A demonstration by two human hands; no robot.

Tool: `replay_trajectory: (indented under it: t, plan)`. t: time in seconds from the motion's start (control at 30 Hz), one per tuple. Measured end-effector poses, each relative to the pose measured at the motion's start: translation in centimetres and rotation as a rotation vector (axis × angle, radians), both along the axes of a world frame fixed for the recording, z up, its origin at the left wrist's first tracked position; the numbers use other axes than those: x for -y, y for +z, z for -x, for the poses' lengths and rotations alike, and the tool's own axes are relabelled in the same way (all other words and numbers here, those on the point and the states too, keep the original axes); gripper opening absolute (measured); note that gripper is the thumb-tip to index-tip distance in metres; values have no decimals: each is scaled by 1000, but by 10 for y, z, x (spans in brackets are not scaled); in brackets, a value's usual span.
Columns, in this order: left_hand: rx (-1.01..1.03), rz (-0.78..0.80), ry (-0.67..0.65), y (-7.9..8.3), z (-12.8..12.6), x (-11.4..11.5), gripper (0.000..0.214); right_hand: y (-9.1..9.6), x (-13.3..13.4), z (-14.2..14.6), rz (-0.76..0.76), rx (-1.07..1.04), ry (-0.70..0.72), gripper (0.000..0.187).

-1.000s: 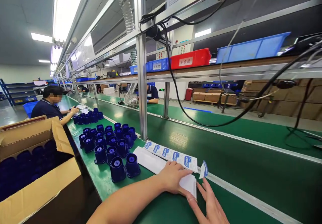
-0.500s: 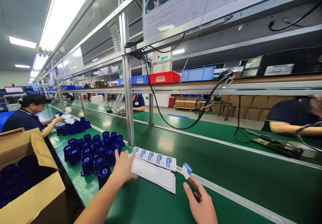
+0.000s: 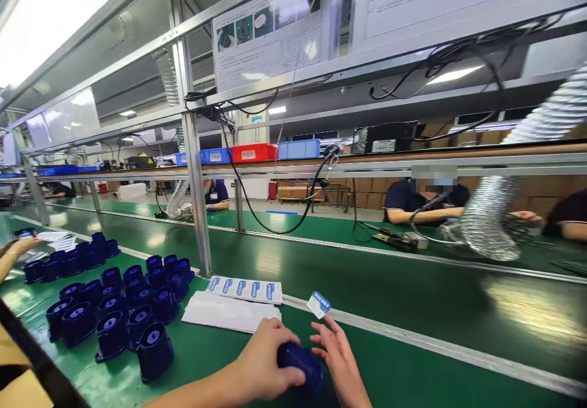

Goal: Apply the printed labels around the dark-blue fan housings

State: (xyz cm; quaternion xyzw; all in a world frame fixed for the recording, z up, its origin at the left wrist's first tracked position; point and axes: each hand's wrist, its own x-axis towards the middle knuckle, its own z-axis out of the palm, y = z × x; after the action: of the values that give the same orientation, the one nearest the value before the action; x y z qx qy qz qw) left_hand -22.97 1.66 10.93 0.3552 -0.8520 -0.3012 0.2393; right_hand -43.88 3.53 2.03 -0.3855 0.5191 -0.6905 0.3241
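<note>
My left hand (image 3: 270, 362) is closed around a dark blue plastic cup-shaped housing (image 3: 300, 365), which lies tilted low in front of me. Beside it, my right hand (image 3: 337, 353) has its fingers loosely stretched. A small blue-and-white label (image 3: 318, 304) rests on the tip of its index finger and seems to stick there. Behind my left hand lie a stack of blank white sheets (image 3: 229, 311) and a strip of blue-and-white labels (image 3: 245, 289). To the left, several upright dark blue housings (image 3: 155, 350) stand in rows on the green bench.
A metal post (image 3: 197, 194) rises behind the labels, and a metal rail (image 3: 413, 337) runs along the bench. Blue bins and a red bin (image 3: 254, 152) sit on the shelf above a hanging black cable (image 3: 275, 229). Co-workers sit across and at left; a cardboard box (image 3: 18, 389) is at lower left.
My left hand has moved right from beside the sheets and housings and now holds a blue housing near my right hand. The label stays at my right fingertip. The view has turned right.
</note>
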Motion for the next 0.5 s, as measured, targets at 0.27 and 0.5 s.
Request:
replay_trajectory:
  t: [0.27, 0.5]
  plan:
    - [-176, -253, -34, -96, 67, 4, 75, 2, -68, 51, -41, -182, -156, 72]
    - [-326, -182, -88, -115, 56, 1, 80, -5, -67, 33, -14, -194, -10, 68]
